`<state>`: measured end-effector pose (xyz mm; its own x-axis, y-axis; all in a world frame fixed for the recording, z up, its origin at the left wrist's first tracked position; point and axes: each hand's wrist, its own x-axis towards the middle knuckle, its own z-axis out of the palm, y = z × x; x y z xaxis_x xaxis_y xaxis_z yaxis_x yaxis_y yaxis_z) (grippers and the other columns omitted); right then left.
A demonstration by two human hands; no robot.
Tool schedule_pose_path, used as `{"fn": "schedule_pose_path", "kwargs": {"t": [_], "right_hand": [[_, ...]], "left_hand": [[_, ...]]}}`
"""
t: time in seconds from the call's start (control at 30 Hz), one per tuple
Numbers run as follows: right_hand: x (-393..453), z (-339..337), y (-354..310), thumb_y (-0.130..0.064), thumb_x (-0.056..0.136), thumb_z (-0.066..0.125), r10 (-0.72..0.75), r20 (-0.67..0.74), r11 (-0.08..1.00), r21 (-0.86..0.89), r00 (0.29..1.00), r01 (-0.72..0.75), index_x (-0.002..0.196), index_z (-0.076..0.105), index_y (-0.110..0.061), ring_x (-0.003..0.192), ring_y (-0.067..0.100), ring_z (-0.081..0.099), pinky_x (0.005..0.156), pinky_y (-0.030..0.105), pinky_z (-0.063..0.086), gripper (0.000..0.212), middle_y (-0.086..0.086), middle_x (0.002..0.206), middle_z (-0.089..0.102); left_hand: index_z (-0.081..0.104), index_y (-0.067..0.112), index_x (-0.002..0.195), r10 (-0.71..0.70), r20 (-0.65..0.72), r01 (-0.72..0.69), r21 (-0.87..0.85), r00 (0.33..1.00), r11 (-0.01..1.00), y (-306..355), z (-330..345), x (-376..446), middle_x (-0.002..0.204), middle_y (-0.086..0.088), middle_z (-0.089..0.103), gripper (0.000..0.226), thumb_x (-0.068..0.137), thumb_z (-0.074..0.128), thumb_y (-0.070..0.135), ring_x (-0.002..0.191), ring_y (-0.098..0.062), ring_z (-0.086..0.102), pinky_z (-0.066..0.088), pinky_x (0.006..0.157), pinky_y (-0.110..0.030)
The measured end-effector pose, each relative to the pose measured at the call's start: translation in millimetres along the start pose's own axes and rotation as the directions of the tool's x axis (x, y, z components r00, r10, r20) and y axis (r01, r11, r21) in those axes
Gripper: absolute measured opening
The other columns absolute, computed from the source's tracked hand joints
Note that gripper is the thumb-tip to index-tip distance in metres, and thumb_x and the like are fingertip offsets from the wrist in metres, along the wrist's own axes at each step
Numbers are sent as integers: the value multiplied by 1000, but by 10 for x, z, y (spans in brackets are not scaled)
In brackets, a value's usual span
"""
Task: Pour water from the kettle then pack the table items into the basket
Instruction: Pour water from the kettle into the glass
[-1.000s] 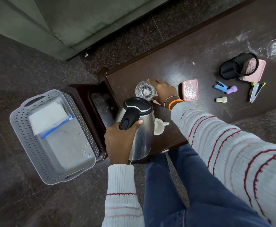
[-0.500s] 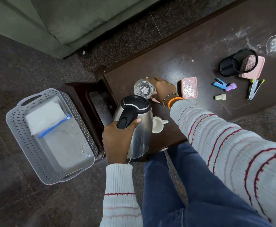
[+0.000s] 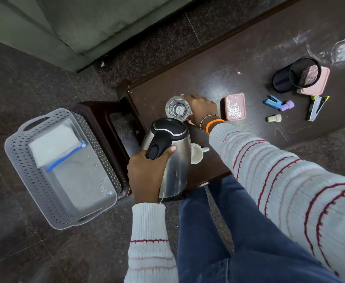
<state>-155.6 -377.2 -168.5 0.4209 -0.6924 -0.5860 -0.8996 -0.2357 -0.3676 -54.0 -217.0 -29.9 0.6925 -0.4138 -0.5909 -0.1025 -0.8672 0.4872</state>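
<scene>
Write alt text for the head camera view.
The left hand tips a steel kettle toward a glass steadied by the right hand on a dark table. A grey basket sits on the floor to the left.

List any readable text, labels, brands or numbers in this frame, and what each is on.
None can be read.
kettle: no brand or marking shows on the steel body, lid or handle.
glass: plain.
pink box: dotted lid pattern only, no lettering.
stapler and blue stapler: any print is too small to read.
basket: the bag with a blue strip inside shows no legible print.
</scene>
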Motion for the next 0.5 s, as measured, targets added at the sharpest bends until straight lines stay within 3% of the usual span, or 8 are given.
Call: {"fn": "schedule_pose_path", "kwargs": {"t": [0.5], "right_hand": [[-17, -18, -8, -28, 83, 58, 6, 15, 1000, -12, 1000, -6, 140, 32, -30, 116, 38, 56, 95, 49, 46, 62, 8, 139, 45]], "left_hand": [[44, 19, 38, -2, -18, 2, 13, 1000, 1000, 17, 0, -15, 39, 9, 45, 55, 50, 79, 59, 44, -12, 48, 33, 49, -22]]}}
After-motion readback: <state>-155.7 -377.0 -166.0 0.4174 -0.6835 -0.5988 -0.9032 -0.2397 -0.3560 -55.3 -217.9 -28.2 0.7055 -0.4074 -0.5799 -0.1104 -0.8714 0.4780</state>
